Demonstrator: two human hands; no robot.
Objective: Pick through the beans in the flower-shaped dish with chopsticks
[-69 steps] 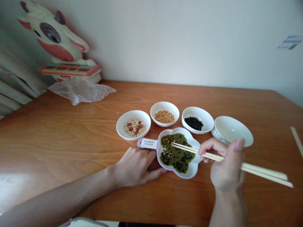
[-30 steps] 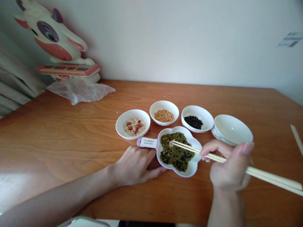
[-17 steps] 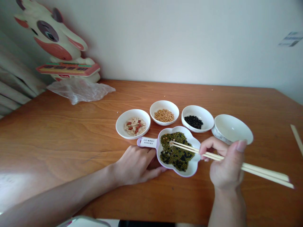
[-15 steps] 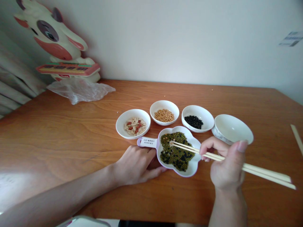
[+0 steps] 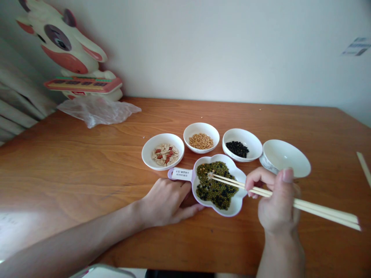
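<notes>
My right hand [image 5: 275,204] is closed on a pair of light wooden chopsticks [image 5: 324,209]. Their tips rest among the beans in a white, purple-edged, flower-shaped dish [image 5: 236,202], beside a small pale bit. Green mung beans [image 5: 220,170] fill most of it, mixed with black beans and a few yellowish ones. Lying on the table, my left hand [image 5: 165,200] grips the dish at its lower left edge, below the labelled handle [image 5: 182,174]; some of its fingers are hidden. A white bowl [image 5: 290,154] is partly covered by my right thumb.
Behind the dish stand a bowl [image 5: 147,154] of peanuts, a bowl [image 5: 213,133] of yellow soybeans and a bowl [image 5: 254,144] of black beans. A cow-shaped toy keyboard [image 5: 84,85] and crumpled plastic bag [image 5: 100,110] sit back left. Another wooden stick [image 5: 364,168] lies far right.
My right hand shifts slightly, its thumb moving a little left and up, and the chopsticks' rear ends come closer together. The left hand and dish stay put.
</notes>
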